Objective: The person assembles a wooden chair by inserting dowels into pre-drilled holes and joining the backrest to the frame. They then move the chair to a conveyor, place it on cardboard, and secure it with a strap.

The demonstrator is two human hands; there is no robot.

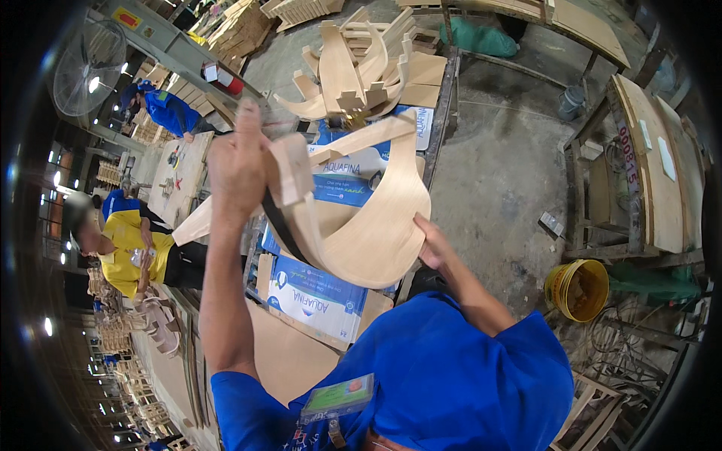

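Note:
I hold up a pale wooden chair frame (380,237) with a broad curved panel and several arms or legs, tilted over the cardboard on the bench. My left hand (242,169) is closed at the frame's left end, beside a thick end block, with its thumb pointing up. My right hand (432,244) grips the outer edge of the curved panel, the fingertips showing on its face. A dark strip (280,225) runs along the frame's inner left side. Beneath the frame, flattened blue and white cardboard boxes (320,297) cover the bench.
More curved wooden frames (346,71) are heaped at the bench's far end. On the right stand a yellow bucket (577,289) and a wooden-topped table (654,165). To the left, a person in yellow (131,248) and another in blue (171,109) work near a large fan (89,68).

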